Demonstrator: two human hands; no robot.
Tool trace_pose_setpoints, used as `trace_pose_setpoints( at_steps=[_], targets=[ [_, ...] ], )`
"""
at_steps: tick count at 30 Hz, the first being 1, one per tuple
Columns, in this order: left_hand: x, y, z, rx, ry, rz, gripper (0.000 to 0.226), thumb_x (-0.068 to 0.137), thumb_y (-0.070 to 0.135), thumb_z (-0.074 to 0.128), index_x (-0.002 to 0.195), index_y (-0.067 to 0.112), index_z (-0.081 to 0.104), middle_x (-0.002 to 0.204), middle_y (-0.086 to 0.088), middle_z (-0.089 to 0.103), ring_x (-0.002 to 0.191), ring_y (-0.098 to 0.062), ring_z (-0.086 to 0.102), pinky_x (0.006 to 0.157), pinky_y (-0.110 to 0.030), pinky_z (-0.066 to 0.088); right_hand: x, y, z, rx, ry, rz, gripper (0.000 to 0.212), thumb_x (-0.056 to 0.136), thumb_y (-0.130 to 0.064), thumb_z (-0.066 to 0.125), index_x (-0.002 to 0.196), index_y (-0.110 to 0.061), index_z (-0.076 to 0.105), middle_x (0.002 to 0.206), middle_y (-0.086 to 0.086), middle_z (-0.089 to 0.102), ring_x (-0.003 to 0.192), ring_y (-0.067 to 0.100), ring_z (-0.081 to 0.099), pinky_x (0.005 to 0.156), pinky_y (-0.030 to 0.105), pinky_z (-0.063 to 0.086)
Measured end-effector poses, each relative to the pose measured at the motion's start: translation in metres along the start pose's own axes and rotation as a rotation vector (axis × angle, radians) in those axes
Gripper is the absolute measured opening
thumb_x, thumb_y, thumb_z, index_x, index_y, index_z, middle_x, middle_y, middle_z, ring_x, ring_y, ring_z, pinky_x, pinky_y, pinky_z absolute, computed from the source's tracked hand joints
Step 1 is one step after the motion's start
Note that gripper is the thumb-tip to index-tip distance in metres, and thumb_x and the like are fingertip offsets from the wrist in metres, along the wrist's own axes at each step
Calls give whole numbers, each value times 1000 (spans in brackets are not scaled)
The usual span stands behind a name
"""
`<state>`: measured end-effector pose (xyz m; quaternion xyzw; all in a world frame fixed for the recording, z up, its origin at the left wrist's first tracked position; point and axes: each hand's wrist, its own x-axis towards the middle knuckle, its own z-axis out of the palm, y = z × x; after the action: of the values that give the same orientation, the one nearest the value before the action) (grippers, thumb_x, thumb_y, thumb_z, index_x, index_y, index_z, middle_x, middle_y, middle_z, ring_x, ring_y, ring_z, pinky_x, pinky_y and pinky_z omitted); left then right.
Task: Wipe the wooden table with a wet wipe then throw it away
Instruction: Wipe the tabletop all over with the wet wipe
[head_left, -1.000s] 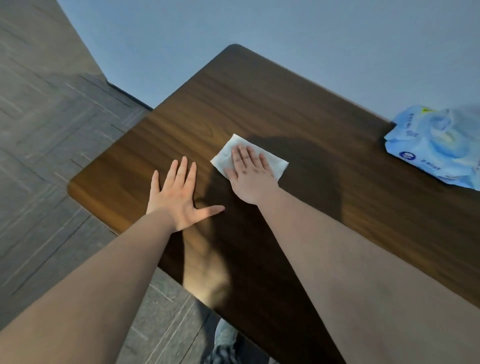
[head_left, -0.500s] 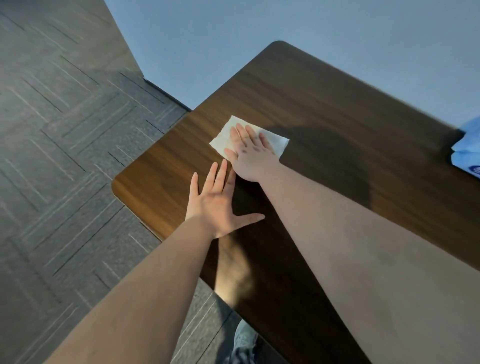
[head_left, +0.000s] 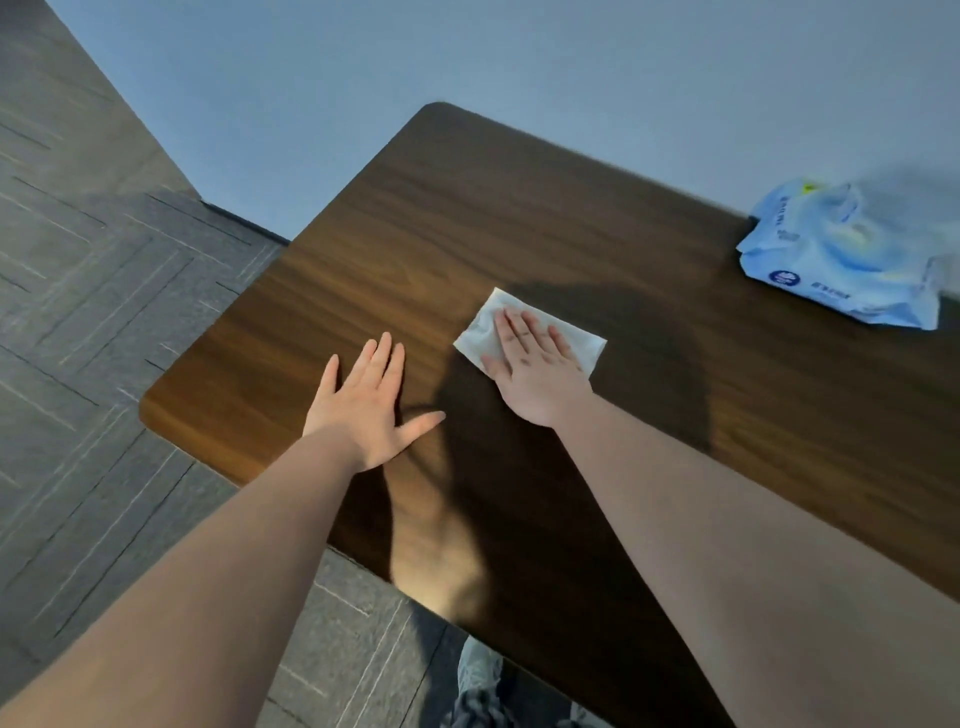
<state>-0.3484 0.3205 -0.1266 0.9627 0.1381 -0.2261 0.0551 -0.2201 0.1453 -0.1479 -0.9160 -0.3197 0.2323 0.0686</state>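
On the dark wooden surface (head_left: 519, 218), the right hand (head_left: 537, 371) lies flat with fingers extended, pressing down on a folded white wet wipe (head_left: 485, 335) near the middle of the top. The left hand (head_left: 363, 408) rests palm-down beside it, fingers spread and thumb out, holding nothing. A blue wet-wipe pack (head_left: 841, 260) sits at the far right edge, well apart from both hands.
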Motion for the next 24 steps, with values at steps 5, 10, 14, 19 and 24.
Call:
trace_pose_setpoints(
  at_steps=[5, 10, 14, 19, 24],
  targets=[
    [-2, 71, 1, 15, -6, 172, 90, 81, 79, 14, 151, 27, -10, 160, 1, -16, 145, -13, -16, 118, -44, -7, -66, 89, 2, 5, 33, 173, 59, 99, -49, 6, 149, -23, -13, 159, -6, -14, 144, 10, -17, 116, 33, -13],
    [12, 168, -5, 37, -25, 352, 87, 84, 77, 18, 151, 29, -8, 160, 0, -14, 146, -15, -14, 118, -45, -6, -143, 182, 7, 33, 58, 373, 60, 99, -50, 4, 148, -24, -17, 158, -5, -20, 143, 11, -19, 115, 33, -13],
    [12, 254, -4, 75, -32, 484, 84, 86, 74, 25, 152, 30, -4, 160, 2, -14, 146, -15, -13, 119, -46, -3, -206, 243, 14, 84, 97, 520, 59, 99, -50, 3, 148, -24, -18, 157, -6, -21, 143, 10, -20, 115, 32, -15],
    [5, 356, 11, 174, -50, 632, 85, 87, 74, 23, 150, 29, -10, 159, 4, -17, 145, -14, -15, 118, -45, -5, -278, 312, 24, 162, 145, 680, 58, 99, -49, 4, 148, -24, -15, 158, -5, -18, 143, 9, -19, 112, 29, -16],
    [-5, 442, 27, 247, -82, 741, 86, 86, 75, 22, 149, 28, -14, 158, 3, -22, 144, -15, -20, 118, -45, -6, -342, 374, 31, 229, 185, 828, 59, 99, -48, 4, 149, -22, -13, 159, -4, -16, 144, 10, -17, 113, 31, -14]
  ],
)
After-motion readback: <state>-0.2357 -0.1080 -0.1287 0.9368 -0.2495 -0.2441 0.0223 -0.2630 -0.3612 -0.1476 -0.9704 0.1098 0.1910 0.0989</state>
